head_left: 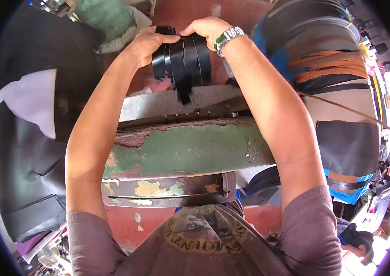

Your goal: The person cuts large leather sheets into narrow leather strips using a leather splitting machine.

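Observation:
Both arms reach forward over a machine with chipped green paint. My left hand (pixel 148 45) is closed on the left upper part of a bunch of black strips (pixel 188 62), its thumb lying across the top. On the other side, my right hand (pixel 208 31) grips the upper edge of the same strips, and a beaded bracelet (pixel 229 39) circles that wrist. The strips look flat, glossy and leather-like. They hang down side by side, and one pointed end reaches lower, over the machine's pale metal plate (pixel 149 103). My right fingertips are partly hidden behind the strips.
The green machine body (pixel 190 147) lies between me and the strips. Black sheets (pixel 31 156) and a white piece (pixel 31 99) lie at left. At right are stacked rolls, orange cord (pixel 328 66) and a thin rod (pixel 351 110). A green sack (pixel 103 18) stands beyond. Another person is at lower right.

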Action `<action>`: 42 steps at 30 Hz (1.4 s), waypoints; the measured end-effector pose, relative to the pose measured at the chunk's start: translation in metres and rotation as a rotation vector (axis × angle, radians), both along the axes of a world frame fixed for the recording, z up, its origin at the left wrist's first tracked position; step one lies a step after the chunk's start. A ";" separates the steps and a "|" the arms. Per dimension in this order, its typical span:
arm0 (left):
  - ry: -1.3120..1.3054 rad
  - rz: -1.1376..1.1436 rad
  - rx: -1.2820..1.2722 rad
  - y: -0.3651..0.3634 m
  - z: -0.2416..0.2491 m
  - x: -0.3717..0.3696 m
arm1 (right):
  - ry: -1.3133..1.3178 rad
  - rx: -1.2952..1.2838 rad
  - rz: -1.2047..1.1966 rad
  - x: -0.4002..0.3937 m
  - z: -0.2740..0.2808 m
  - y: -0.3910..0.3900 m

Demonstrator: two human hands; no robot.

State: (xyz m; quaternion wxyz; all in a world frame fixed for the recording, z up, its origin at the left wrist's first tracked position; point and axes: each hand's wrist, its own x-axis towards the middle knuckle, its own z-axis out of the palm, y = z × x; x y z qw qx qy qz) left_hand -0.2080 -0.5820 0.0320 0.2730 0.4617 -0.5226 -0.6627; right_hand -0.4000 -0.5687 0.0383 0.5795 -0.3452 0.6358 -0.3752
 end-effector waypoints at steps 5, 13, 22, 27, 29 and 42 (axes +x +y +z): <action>0.067 -0.060 -0.209 0.025 0.112 0.022 | 0.321 -0.467 0.165 0.001 0.090 0.003; 0.209 -0.023 -0.402 0.127 0.189 0.075 | 0.056 -0.493 0.128 0.060 0.208 0.123; 0.185 0.024 -0.347 0.251 0.167 0.102 | -0.245 -0.264 0.208 0.085 0.186 0.228; 0.179 0.056 -0.394 0.346 0.136 0.104 | 0.370 -0.469 0.405 0.074 0.166 0.341; 0.234 0.145 -0.279 0.394 0.091 0.102 | 0.352 -0.507 0.313 0.072 0.133 0.392; 0.597 0.319 0.279 0.487 -0.069 0.022 | 0.041 -0.568 0.244 0.016 0.010 0.482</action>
